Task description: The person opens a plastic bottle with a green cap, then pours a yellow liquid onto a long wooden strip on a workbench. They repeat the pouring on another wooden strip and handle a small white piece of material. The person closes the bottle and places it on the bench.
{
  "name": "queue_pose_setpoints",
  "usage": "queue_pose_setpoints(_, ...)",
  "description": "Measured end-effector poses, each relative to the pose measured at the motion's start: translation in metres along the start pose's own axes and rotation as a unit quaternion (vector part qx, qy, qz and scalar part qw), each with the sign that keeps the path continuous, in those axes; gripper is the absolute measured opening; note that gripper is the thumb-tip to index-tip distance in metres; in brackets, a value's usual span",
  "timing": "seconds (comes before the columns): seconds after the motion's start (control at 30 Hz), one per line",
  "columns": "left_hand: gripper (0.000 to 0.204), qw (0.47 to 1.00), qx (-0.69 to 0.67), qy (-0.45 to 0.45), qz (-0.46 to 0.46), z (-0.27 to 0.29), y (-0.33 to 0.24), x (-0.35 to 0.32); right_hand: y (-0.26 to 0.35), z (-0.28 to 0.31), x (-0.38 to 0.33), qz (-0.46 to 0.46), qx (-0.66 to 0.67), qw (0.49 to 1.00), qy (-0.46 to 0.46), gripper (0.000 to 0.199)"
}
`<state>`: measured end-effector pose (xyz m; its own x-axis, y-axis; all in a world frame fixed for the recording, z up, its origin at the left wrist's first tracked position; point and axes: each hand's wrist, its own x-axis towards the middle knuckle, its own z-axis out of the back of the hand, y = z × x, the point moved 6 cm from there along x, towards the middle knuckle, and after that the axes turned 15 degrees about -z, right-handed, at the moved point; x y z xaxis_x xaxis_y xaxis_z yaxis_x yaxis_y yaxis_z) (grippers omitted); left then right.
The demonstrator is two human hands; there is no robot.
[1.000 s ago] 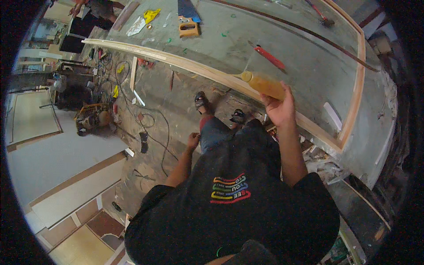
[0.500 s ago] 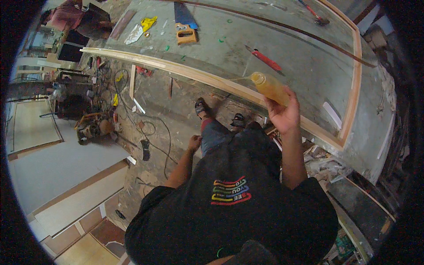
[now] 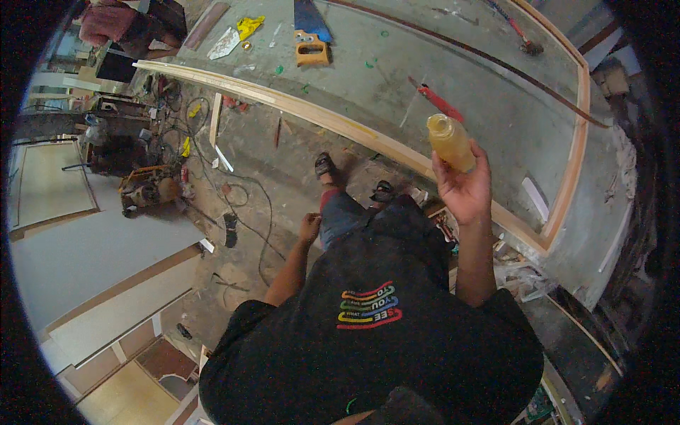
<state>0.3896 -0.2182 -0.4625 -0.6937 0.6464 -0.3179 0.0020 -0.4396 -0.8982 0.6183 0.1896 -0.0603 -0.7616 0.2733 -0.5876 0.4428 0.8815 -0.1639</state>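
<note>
My right hand (image 3: 467, 190) holds a yellowish plastic bottle (image 3: 450, 142) upright, lifted above the near edge of a long wooden frame (image 3: 354, 129) that lies on a grey worktable (image 3: 453, 64). My left hand (image 3: 309, 228) hangs by my thigh, fingers loosely curled, with nothing in it. I stand in a black shirt, sandalled feet on the dusty floor below the table's edge.
On the table lie a handsaw with an orange handle (image 3: 312, 35), a red-handled tool (image 3: 435, 100), yellow cloth (image 3: 249, 26) and a hammer (image 3: 520, 35). Cables, power tools (image 3: 145, 188) and wood offcuts litter the floor at left. White panels (image 3: 92, 255) lie lower left.
My right hand has lifted the bottle off the wooden frame and turned it from lying tilted to upright. The left hand has stayed by my thigh.
</note>
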Motion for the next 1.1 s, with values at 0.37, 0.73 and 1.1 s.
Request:
queue_pose_setpoints(0.37,0.031,0.996,-0.032,0.016,0.076,-0.021,0.023,0.027,0.018,-0.017,-0.007,-0.008,0.028,0.999,-0.019,0.053)
queue_pose_setpoints(0.73,0.034,0.998,-0.023,-0.022,0.050,-0.018,0.027,0.021,0.024,-0.016,0.222,-0.063,0.000,0.994,-0.090,0.040)
queue_pose_setpoints(1.1,0.046,0.977,0.106,-0.004,0.186,0.027,0.010,-0.051,0.045,-0.029,0.283,-0.104,0.101,0.983,-0.108,0.040)
